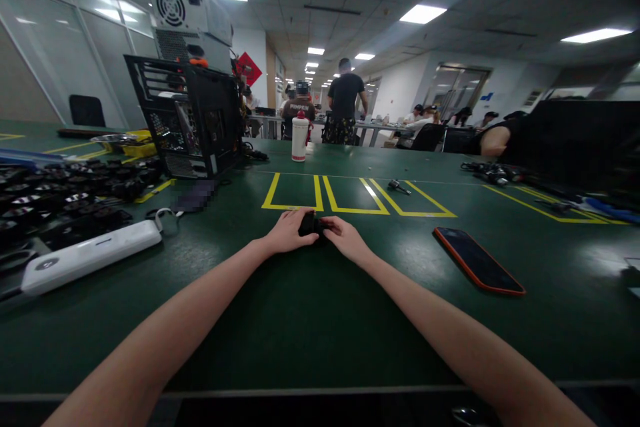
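- The left hand curls partly closed around a small black object.
- The right hand has thumb and fingertips drawn together at the object's right end; what they grip there, I cannot tell.
- The object sits just this side of yellow tape outlines on the green tabletop.
- An orange-edged phone lies right, a white power strip left.

Place: office-like electronics workshop | Signs: green bench, yellow tape, PC case, ceiling lights, people at tables
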`<action>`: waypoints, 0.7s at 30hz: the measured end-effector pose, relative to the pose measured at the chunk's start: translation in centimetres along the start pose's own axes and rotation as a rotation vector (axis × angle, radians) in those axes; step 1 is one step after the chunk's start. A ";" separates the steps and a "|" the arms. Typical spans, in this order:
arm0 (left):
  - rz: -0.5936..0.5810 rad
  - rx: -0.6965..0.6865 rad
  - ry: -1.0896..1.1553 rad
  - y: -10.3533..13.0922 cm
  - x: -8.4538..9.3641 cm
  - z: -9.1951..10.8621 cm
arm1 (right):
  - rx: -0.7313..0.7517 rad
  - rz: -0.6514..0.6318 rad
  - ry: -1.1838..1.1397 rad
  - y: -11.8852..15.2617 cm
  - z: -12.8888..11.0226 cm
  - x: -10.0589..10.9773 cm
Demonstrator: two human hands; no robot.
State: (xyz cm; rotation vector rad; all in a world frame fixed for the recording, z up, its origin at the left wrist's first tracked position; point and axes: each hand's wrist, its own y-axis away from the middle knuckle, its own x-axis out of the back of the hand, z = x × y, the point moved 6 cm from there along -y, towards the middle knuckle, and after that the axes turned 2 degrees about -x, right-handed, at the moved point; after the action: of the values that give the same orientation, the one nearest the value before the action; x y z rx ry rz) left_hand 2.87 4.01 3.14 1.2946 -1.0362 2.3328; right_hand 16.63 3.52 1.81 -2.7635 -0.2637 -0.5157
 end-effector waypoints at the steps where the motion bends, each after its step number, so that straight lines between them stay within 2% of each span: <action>1: -0.016 0.039 0.033 -0.3 -0.3 -0.6 | 0.001 0.024 0.053 0.0 0.1 0.3; 4: -0.070 0.133 0.123 -1.2 -1.2 -2.2 | 0.016 0.075 0.165 0.1 -0.1 0.7; 7: -0.105 0.186 0.122 -1.7 -1.6 -3.2 | 0.048 0.031 0.188 0.4 -0.7 0.2; 10: -0.085 0.271 0.028 -1.7 -1.5 -3.7 | 0.081 -0.009 0.190 0.3 -1.1 -0.3; 13: -0.021 0.269 -0.020 -1.6 -1.1 -3.2 | 0.084 -0.022 0.218 0.1 -1.0 -0.6; 16: -0.025 0.235 0.102 -1.5 -1.3 -2.4 | 0.082 -0.024 0.260 0.0 -0.9 -0.7; 21: 0.007 0.273 0.278 -1.1 -1.2 -2.3 | 0.086 -0.026 0.309 0.1 -1.0 -0.6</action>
State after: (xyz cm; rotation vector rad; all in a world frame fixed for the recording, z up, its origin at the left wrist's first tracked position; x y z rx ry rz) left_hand 2.67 6.48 1.86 1.0089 -0.6552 2.6343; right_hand 15.83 3.03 2.42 -2.5532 -0.2415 -0.9027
